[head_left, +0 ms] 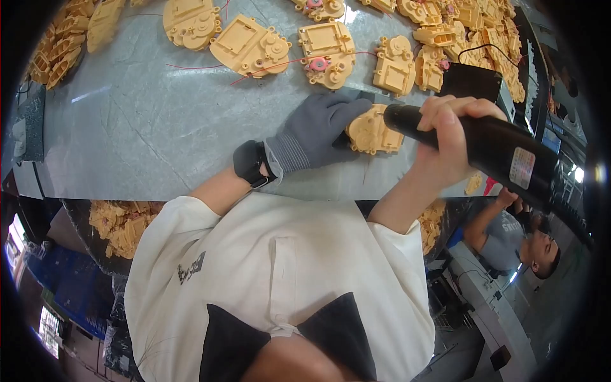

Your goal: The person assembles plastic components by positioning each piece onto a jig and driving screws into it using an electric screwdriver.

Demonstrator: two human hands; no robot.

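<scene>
My left hand (318,127), in a grey knit glove, is closed on the left side of a yellow plastic housing (377,132) on the table. Bare fingers of my right hand (455,130) wrap round a black electric screwdriver (503,149). Its tip reaches the upper part of that housing; whether it touches a screw is too small to tell. Just beyond my hands lie similar yellow housings, one with a pink round part and red wires (328,54), another plain one (393,65) to its right.
A heap of yellow housings (468,32) fills the far right, beside a black box (471,86). More are stacked at the far left (63,48). Below the table edge, containers hold yellow parts (124,223). The screwdriver's cord (576,226) trails right. Another person (509,235) sits at the right.
</scene>
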